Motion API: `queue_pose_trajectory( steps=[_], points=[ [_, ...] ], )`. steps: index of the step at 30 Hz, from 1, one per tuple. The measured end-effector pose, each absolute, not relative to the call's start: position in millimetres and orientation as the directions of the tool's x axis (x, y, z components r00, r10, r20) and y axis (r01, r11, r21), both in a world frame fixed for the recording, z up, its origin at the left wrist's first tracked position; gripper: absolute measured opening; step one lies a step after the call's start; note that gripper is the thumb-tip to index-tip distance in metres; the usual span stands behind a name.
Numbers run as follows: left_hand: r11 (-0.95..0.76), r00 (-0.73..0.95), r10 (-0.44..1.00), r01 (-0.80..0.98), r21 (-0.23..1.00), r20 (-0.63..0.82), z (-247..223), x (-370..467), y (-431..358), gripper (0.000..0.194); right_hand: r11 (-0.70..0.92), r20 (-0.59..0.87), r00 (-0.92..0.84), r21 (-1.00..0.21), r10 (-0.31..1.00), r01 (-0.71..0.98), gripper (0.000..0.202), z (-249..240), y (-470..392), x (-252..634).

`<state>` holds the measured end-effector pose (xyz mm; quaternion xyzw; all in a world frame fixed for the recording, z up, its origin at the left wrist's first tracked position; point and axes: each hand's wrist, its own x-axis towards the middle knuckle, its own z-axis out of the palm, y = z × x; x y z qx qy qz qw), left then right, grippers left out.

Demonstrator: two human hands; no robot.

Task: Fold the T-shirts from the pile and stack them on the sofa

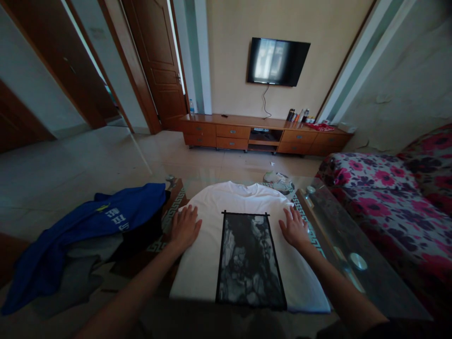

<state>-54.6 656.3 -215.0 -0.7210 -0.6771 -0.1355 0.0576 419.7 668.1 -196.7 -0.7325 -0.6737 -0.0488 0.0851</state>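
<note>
A white T-shirt (pixel 201 273) with a dark, black-framed rectangular print (pixel 250 263) lies spread flat on the glass table (pixel 381 282), its neckline on the far side. My left hand (pixel 185 226) rests on the shirt's left sleeve area, fingers spread and pointing away from me. Over on the opposite sleeve area, my right hand (pixel 294 226) lies with its fingers apart. Both palms face down, and neither hand grips the cloth as far as I can see.
Blue, black and grey clothes (pixel 130 207) are heaped at the left of the table. A flower-patterned sofa (pixel 391 207) stands on the right. Beyond the table are a low wooden cabinet (pixel 233 132) with several bottles (pixel 298 115) and a wall-mounted television (pixel 277 61).
</note>
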Motion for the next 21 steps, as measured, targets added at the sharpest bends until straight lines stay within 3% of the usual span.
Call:
queue_pose_trajectory(
  steps=[6,10,13,21],
  points=[
    [-0.013,-0.031,0.937,0.992,0.123,0.349,-204,-67,616,0.065,-0.188,0.152,0.192,-0.039,0.970,0.981,0.066,-207,608,441],
    [-0.220,0.170,0.941,0.964,0.148,0.292,-209,-55,586,0.062,-0.130,0.164,0.132,-0.023,0.978,0.991,0.068,-218,578,450],
    [-0.332,0.304,0.937,0.929,0.167,0.172,-219,-47,567,0.060,-0.138,0.072,0.141,-0.041,0.987,0.990,0.072,-221,566,456],
    [-0.176,0.167,0.984,0.971,0.164,0.067,-211,-48,541,0.063,-0.273,0.052,0.274,-0.015,0.960,0.962,0.081,-222,545,442]
  ],
)
